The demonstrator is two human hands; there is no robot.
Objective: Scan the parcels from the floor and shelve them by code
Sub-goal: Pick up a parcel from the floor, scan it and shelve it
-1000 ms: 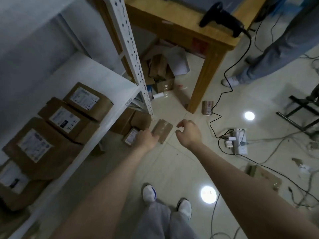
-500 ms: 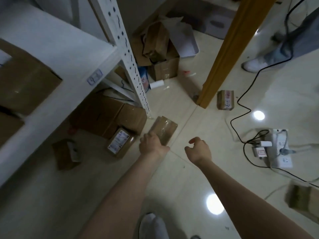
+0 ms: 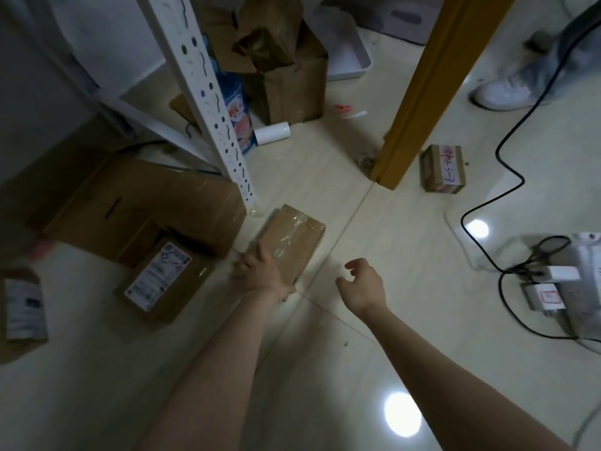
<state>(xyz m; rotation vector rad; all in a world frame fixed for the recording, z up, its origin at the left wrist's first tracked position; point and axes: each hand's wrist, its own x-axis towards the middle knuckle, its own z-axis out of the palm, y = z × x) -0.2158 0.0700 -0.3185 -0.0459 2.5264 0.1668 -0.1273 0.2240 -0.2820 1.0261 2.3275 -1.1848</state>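
Pale glossy floor tiles [image 3: 325, 353] fill the view, with two lamp glares on them. Just near the foot of the white shelf upright [image 3: 208, 92] lies the taped parcel [image 3: 292, 236], flat on the floor, its plain brown side up with clear tape across it. The left hand [image 3: 260, 271] is on its near end. Its fingers curl over the parcel's left edge and appear to clamp it, though the thumb is hard to make out in the blur. The right hand [image 3: 364, 284] hovers just right of the parcel, apart from it, with the fingers loosely curled and spread, holding nothing.

Left of the taped parcel, a labelled parcel [image 3: 162, 278] lies against a large flat carton [image 3: 140, 203]. Another labelled box [image 3: 22, 307] sits at the left edge of view. Farther off, just right of the wooden table leg [image 3: 422, 92], stands a small parcel [image 3: 442, 167] with a handwritten label. A black cable [image 3: 522, 180] winds across the tiles to a power strip [image 3: 579, 275] on the right. Beyond the upright are an open carton [image 3: 286, 76] and a white roll [image 3: 272, 133].
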